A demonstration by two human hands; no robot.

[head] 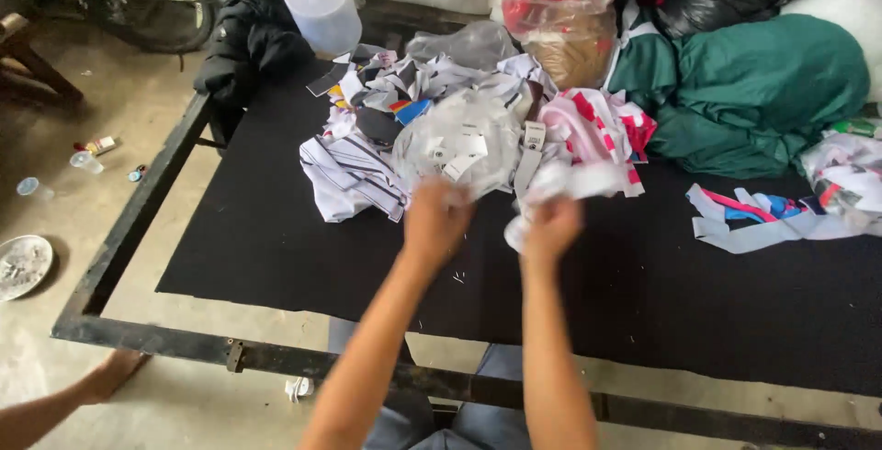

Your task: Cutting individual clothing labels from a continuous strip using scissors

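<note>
Head view: both arms reach forward over the near edge of the table (276, 257), a black cloth-covered top on a dark metal frame. The left hand (435, 220) is at the near edge of a clear bag (464, 142) of white tags, its fingers curled — motion blur hides whether they pinch the bag or a scrap. The right hand (551, 227) is clenched on a white strip (574, 184) that trails up toward the scrap heap (441, 110), so the strip looks pulled out of the pile rather than lying loose.

The heap sits toward the far edge, mid-table — within arm's reach of both hands. Green cloth (753, 92) is bunched at the far right corner, and loose strips (763, 216) lie at the right edge, apart from the heap. A white spool (322, 9) stands at the far left corner beside a black jacket (248, 41). Another person's hand (110, 372) rests on the floor below the near left corner.
</note>
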